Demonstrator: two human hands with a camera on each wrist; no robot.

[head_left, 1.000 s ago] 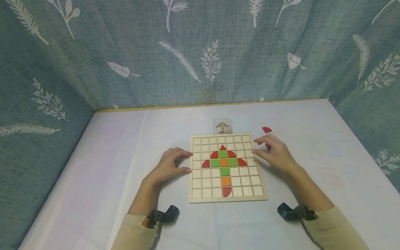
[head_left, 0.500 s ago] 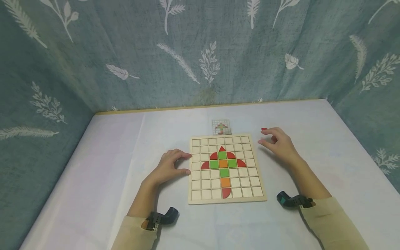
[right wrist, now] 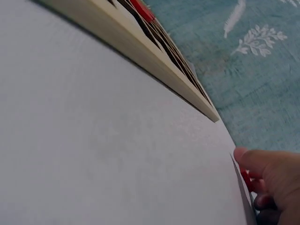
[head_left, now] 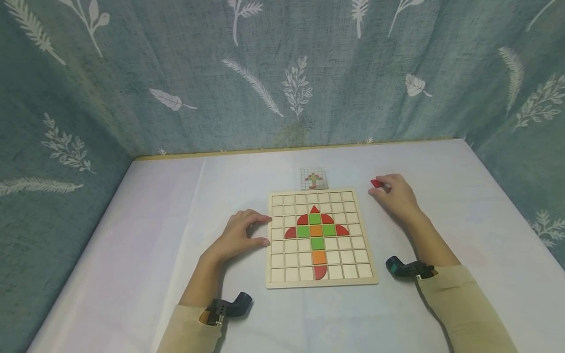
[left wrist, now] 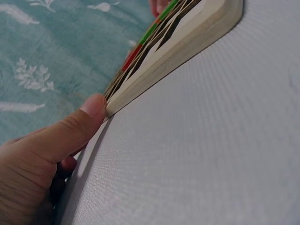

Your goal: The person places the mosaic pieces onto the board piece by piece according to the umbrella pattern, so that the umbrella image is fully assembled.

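Observation:
A square wooden grid board (head_left: 279, 287) lies on the table with red, green and orange pieces set in an arrow-like pattern. Against its left edge rest the thumb and index fingertips of my left hand (head_left: 240, 233), spread apart. In the left wrist view, the thumb (left wrist: 70, 131) touches the board's side. Beyond the board's upper right corner, my right hand (head_left: 398, 200) pinches a red quarter-circle piece (head_left: 376, 183) between thumb and fingers. The right wrist view shows that red piece (right wrist: 245, 178) mostly hidden behind the thumb.
A small pattern card (head_left: 314, 179) with a matching arrow design lies just behind the board. The white-covered table (head_left: 185, 196) runs back to a teal leaf-print curtain (head_left: 198, 73), which also hangs along both sides.
My right hand has moved away from the board's right edge, back and to the right, and now holds the red quarter-circle piece. The left hand has stayed at the board's left edge.

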